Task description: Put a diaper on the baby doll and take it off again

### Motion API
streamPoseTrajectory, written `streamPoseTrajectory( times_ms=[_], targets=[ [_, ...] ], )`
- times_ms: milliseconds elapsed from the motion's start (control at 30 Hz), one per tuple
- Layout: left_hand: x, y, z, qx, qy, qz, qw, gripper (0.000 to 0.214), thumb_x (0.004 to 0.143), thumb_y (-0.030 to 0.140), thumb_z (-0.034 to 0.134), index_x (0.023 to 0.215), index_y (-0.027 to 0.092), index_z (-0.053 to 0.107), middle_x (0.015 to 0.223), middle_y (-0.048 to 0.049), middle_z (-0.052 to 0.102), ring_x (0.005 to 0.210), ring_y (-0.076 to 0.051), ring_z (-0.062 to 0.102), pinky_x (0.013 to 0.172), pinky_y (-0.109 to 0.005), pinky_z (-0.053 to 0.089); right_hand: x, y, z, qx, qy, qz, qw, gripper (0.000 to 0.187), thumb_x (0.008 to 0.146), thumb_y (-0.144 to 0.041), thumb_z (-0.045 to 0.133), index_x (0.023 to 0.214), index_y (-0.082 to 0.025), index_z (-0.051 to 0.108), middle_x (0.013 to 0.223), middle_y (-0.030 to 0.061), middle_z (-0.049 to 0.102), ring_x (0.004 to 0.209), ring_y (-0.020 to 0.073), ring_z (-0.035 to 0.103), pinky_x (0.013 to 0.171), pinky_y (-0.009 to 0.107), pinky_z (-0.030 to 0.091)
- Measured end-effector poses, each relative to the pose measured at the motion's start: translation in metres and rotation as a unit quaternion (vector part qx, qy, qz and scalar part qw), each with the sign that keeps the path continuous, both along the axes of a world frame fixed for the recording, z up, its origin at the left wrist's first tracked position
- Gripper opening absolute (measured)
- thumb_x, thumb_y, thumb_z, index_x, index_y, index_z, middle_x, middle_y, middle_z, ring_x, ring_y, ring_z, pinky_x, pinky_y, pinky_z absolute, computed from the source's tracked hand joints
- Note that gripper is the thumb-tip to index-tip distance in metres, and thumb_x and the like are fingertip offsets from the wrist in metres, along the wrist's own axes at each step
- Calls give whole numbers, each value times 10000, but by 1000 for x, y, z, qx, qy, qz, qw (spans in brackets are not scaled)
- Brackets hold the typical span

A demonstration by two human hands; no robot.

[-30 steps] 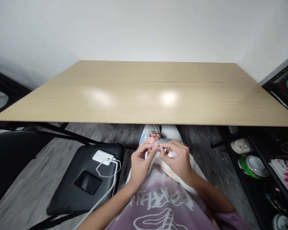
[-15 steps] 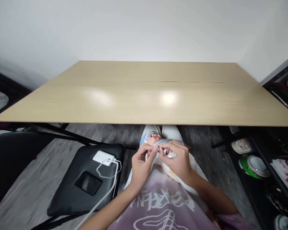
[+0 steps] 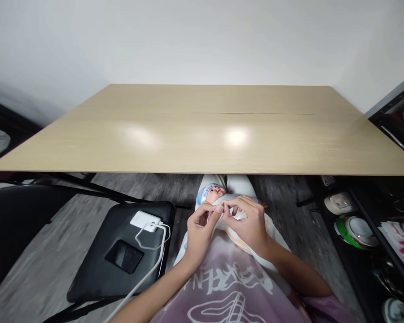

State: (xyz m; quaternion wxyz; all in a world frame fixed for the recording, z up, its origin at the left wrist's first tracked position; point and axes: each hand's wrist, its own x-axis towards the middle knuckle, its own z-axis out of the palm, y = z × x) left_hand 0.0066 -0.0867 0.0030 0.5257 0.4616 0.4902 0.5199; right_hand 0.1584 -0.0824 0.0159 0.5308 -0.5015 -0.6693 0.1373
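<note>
Across my lap lies a baby doll (image 3: 216,193) with a blue and white lettered cap (image 3: 204,196), its head to the left, under the table's front edge. Pale cloth (image 3: 234,197) covers its body. My left hand (image 3: 202,224) and my right hand (image 3: 247,220) meet just above that cloth. Thumb and forefinger of each are pinched together, tips nearly touching. Whatever lies between the fingertips is too small to make out. A white and yellow cloth (image 3: 237,242) shows below my right hand.
A wooden table (image 3: 175,152) spans the front above my knees. To the left, a black padded seat (image 3: 97,273) holds a white power bank (image 3: 145,220) with a cable (image 3: 161,251) and a dark phone (image 3: 124,256). A black shelf (image 3: 352,264) with containers stands at right.
My left hand has shifted very slightly to the right, and the view has tilted a little. Both hands keep their pinch over the doll.
</note>
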Motion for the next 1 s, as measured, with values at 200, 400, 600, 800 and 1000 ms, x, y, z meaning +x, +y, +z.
streamPoseTrajectory(
  times_ms=[200, 400, 600, 800, 1000],
  targets=[
    [1, 0, -1, -21, 0, -1, 1000, 373, 896, 557, 849, 831, 196, 782, 808, -20, 698, 795, -175, 593, 784, -285, 478, 0, 0, 0, 2, -7, -2, 1000, 162, 910, -99, 684, 855, -244, 730, 716, -22, 728, 638, 152, 635, 664, 302, 532],
    [2, 2, 1, -52, -11, -16, 998, 438, 879, 628, 833, 842, 197, 771, 791, -19, 697, 776, -180, 606, 773, -287, 496, 0, 0, 0, 1, -5, -1, 1000, 164, 921, -104, 675, 861, -244, 732, 723, -20, 739, 638, 153, 644, 677, 306, 544],
    [2, 5, 0, -56, -35, -14, 998, 429, 856, 605, 867, 791, 201, 738, 740, 2, 649, 777, -177, 614, 791, -285, 503, 0, 0, -1, 3, 1, -2, 1000, 175, 902, -80, 684, 867, -244, 734, 732, -23, 741, 638, 151, 637, 664, 300, 531],
    [2, 3, -2, -61, -47, -17, 997, 421, 852, 601, 879, 814, 199, 758, 782, -3, 674, 791, -168, 596, 804, -278, 481, -1, 0, -2, 3, 4, -7, 1000, 174, 883, -73, 687, 851, -239, 727, 714, -28, 725, 632, 149, 631, 658, 297, 521],
    [2, 3, -2, -54, -44, -16, 997, 394, 876, 567, 871, 806, 202, 740, 764, 12, 626, 777, -156, 571, 795, -265, 471, 0, -1, -2, 3, 0, -1, 1000, 163, 911, -86, 687, 872, -235, 737, 725, -22, 731, 642, 149, 634, 666, 295, 520]
  ],
)
